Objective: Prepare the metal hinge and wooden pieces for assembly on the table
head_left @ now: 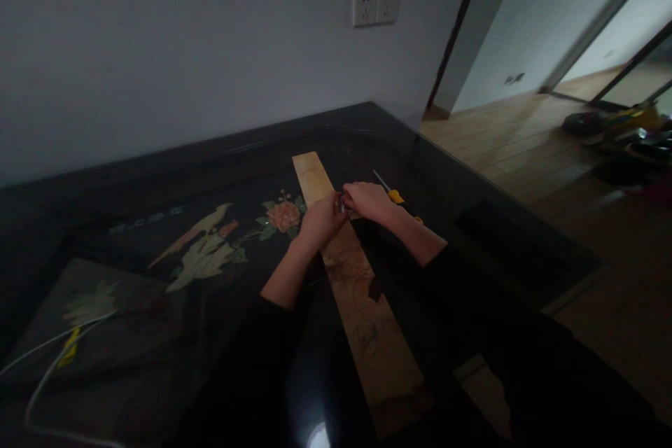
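The wooden plank [362, 294] runs from just under my chest away across the dark glass tabletop [472, 189], and both my hands meet over its far half. Closest to me, my black sleeves cover the near stretch of the board; beyond them my bare forearms converge. My left hand [321, 219] rests on the plank with its fingers curled inward, and my right hand [367, 199] sits just beside it, touching or nearly so. Between them is a small shiny piece [342, 206], too small and dim to name; both sets of fingertips seem pinched around it, though I cannot tell how firmly each one grips.

I judge that I am at the fiddly stage, fitting or adjusting that little piece against the board. It calls for a steady pinch from the left and a fine turn or press from the right, keeping the plank from sliding on the slick glass.

Just past my right fingers lies a yellow-handled screwdriver [391, 192], within easy reach. Left of my left fingers, a painted flower [284, 215] and bird design [202, 245] show under the glass. Far to the left, nearer me, a white cable [47, 371] trails. Beyond everything, a double wall socket [376, 6] sits on the grey wall.
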`<state>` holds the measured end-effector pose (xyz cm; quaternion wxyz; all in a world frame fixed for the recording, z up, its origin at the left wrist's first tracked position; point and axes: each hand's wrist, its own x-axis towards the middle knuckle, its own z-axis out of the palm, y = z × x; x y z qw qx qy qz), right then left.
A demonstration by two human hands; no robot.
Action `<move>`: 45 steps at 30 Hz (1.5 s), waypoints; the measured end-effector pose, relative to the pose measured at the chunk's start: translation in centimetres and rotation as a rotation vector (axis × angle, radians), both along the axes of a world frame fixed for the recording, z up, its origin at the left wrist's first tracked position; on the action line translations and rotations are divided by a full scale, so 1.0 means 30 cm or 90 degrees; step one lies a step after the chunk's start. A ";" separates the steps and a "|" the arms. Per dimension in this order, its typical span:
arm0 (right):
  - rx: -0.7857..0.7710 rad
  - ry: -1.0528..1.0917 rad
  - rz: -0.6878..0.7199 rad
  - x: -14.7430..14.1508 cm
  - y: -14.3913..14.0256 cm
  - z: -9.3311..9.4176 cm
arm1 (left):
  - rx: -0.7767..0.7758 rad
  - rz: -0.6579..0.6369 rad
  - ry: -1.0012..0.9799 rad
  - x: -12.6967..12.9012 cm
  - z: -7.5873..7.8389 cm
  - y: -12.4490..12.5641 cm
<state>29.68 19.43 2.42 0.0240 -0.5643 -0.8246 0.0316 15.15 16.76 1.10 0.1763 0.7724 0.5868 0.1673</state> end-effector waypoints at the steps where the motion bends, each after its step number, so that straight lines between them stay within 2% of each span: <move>1: -0.001 0.000 0.002 0.000 -0.001 0.002 | -0.003 -0.001 0.010 0.000 0.001 0.000; 26: -0.007 -0.015 0.044 0.010 -0.014 0.063 | 0.003 0.018 0.069 0.002 -0.008 -0.001; 39: 0.009 0.028 0.064 0.035 0.012 0.053 | 0.002 0.012 0.035 -0.003 0.000 -0.004; 45: 0.004 0.044 0.061 0.038 0.007 0.066 | 0.000 0.011 -0.003 -0.008 0.000 0.000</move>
